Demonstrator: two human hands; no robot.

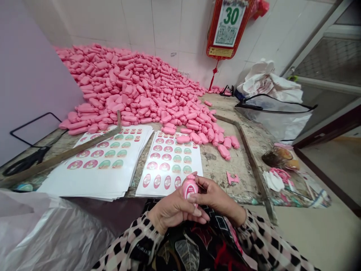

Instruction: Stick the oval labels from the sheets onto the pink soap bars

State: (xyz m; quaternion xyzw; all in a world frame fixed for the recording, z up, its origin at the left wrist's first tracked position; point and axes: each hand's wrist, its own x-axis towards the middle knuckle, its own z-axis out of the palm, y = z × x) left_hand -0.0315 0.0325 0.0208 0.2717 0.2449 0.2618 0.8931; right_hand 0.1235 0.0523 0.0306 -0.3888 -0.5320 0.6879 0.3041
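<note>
In the head view, the left hand (176, 210) and right hand (216, 197) both grasp a small pink bottle (191, 188) between their fingers, its oval label facing up. Just beyond the grip lies a sticker sheet (172, 165); farther off, pink bottles (135, 86) form a heap against the wall (169, 34).

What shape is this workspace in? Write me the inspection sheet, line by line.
Surface: worn, stained table.
Job's things: large heap of pink bottles; left label stack and right label stack, some bottles lying on the latter.
Clutter: black-handled scissors, wooden strip lying across the left stack, pink scrap, black-edged bag.
Grip: left hand and right hand hold one labelled bottle.
Cables: nothing seen.
Surroundings: tiled wall, hanging calendar reading 30.
</note>
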